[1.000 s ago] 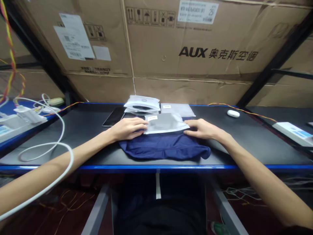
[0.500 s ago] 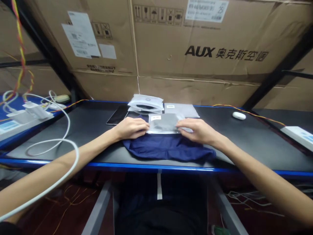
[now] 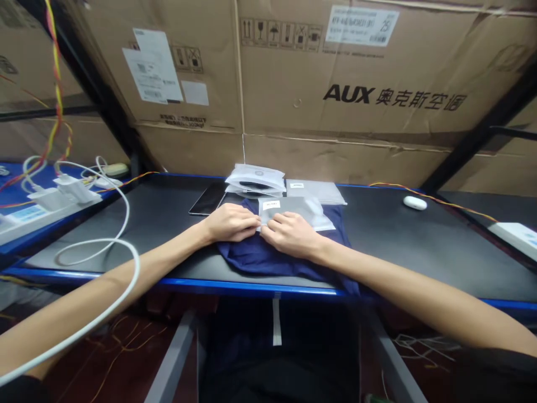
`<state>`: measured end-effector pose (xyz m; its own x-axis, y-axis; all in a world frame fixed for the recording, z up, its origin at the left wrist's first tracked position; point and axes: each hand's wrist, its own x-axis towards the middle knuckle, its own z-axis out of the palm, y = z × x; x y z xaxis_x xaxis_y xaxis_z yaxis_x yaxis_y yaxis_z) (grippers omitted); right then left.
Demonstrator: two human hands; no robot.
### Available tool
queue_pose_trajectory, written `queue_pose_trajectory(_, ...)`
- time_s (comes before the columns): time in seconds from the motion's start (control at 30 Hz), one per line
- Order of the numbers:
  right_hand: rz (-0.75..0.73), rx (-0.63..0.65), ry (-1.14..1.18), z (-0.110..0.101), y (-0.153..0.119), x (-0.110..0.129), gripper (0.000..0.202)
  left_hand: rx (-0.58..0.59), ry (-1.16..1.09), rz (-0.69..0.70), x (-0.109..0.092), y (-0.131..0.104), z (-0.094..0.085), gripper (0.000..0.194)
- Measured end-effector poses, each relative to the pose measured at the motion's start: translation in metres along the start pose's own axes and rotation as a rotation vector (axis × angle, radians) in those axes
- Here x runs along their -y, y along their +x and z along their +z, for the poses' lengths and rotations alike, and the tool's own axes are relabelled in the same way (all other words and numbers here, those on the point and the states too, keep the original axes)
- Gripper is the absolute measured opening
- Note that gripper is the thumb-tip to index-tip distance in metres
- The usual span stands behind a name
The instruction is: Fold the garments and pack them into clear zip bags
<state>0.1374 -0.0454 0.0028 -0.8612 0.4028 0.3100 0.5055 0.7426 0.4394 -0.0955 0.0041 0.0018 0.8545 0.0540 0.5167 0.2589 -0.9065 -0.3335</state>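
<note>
A frosted plastic bag (image 3: 293,205) with a small white label and something grey inside lies on a dark blue cloth (image 3: 268,260). My left hand (image 3: 235,222) is closed on the bag's near left corner. Close beside it, my right hand (image 3: 289,232) has its fingers curled and pressed together on the bag's near edge, covering part of it. Behind the bag, a stack of similar frosted bags (image 3: 255,178) stands at the left. Another labelled frosted bag (image 3: 319,192) lies flat at the right.
A dark phone or tablet (image 3: 208,198) lies left of the stack. A white earbud case (image 3: 415,202) sits to the right. A white cable (image 3: 136,263) loops over my left forearm. Power strips (image 3: 46,215) with chargers stand left; a cardboard wall (image 3: 285,117) rises behind.
My right hand has moved left along the bag's near edge, from its right end to beside my left hand. The bag's right end is uncovered. The whole view has shifted slightly.
</note>
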Motion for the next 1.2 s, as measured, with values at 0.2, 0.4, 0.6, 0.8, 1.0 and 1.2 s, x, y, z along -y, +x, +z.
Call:
queue_pose_trajectory(0.2, -0.028, 0.001, -0.053, -0.001, -0.008, -0.002, 0.028, -0.022, 0.001, 0.021, 0.0, 0.003, 0.0, 0.013)
queue_pose_trajectory(0.4, 0.036, -0.136, -0.163, -0.001, -0.046, -0.022, 0.025, -0.008, 0.03, -0.047, 0.006, 0.0, -0.005, 0.011)
queue_pose_trajectory(0.6, 0.125, -0.168, -0.135, -0.01, -0.086, -0.04, 0.024, 0.03, 0.051, -0.117, 0.015, -0.003, -0.009, 0.011)
queue_pose_trajectory(0.8, 0.222, -0.11, -0.137, -0.019, -0.108, -0.048, 0.028, 0.064, 0.062, -0.215, 0.018, -0.002, -0.014, 0.012)
queue_pose_trajectory(1.0, 0.214, -0.192, -0.163, -0.016, -0.112, -0.049, 0.027, 0.123, 0.077, -0.319, 0.026, -0.007, -0.012, 0.018)
queue_pose_trajectory(1.2, 0.211, -0.284, -0.186, -0.013, -0.108, -0.046, 0.027, -0.061, 0.025, -0.362, 0.014, 0.003, -0.019, 0.021)
